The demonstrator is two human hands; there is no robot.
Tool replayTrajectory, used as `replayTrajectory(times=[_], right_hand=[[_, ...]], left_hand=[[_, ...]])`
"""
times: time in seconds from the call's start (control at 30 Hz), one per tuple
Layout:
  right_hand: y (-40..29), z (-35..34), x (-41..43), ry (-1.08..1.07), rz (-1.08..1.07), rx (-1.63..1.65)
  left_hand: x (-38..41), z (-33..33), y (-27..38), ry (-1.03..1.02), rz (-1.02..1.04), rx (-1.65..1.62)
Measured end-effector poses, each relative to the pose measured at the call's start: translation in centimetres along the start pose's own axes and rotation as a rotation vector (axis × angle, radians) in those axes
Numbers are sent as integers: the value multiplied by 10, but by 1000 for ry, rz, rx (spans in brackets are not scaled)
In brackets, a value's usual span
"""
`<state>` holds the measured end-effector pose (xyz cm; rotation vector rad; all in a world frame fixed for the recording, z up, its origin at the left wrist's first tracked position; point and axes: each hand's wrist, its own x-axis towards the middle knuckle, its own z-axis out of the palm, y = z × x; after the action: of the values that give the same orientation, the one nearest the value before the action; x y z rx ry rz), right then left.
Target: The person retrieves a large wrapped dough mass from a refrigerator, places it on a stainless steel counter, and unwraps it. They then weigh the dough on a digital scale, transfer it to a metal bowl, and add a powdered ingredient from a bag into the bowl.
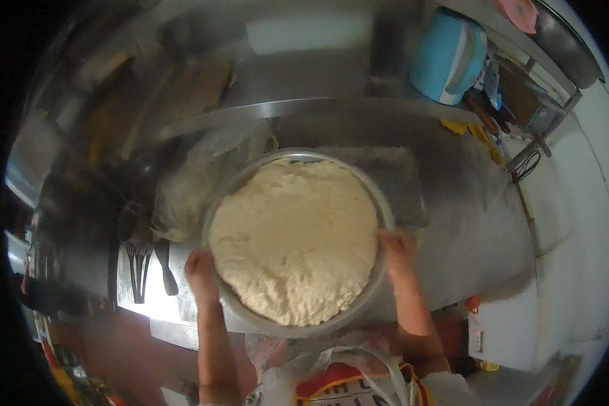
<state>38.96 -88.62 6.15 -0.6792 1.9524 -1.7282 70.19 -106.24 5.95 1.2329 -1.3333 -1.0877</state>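
Note:
A large round metal bowl (304, 332) is in front of me, at the near edge of the steel worktop. Pale, lumpy dough (294, 238) fills most of it, nearly to the rim. My left hand (201, 271) grips the bowl's left rim, fingers curled over the side. On the opposite side my right hand (399, 248) holds the right rim. The bowl's underside is hidden, so I cannot tell whether it rests on the worktop or is lifted.
Left of the bowl lie a clear plastic bag (182, 203), a slotted utensil (139, 274) and a dark-handled tool (167, 274). Behind it is a flat dark slab (393, 182). A blue pitcher (446, 58) stands on the raised shelf (304, 106). A wire whisk (527, 166) hangs at right.

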Motion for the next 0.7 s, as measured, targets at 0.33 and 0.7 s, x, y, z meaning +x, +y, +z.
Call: replayTrajectory(times=[0.33, 0.7], right_hand=[[49, 38, -10, 87, 201, -233], [56, 29, 50, 154, 161, 97]], left_hand=[[57, -11, -64, -17, -206, 36], [77, 33, -46, -78, 27, -21]])
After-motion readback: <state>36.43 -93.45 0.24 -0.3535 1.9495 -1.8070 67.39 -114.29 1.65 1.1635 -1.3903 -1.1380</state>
